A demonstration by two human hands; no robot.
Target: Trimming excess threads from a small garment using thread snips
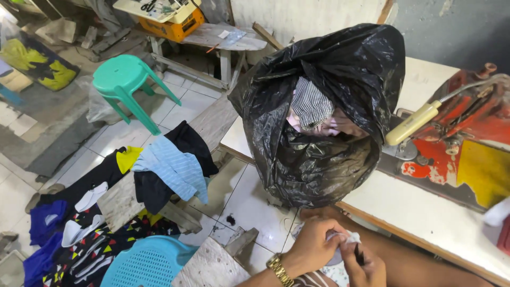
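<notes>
Below, two hands: left hand (313, 245) and right hand (366, 267) both pinching one white cloth scrap (348, 237).

A small pale piece of cloth (348, 239), crumpled, is pinched between the fingers of both hands, low before the counter (425, 212) edge.

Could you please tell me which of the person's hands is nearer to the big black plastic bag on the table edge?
Left. The left hand, wearing a gold watch, sits just below the black plastic bag; the right hand is lower and farther, both pinching a small white cloth.
</notes>
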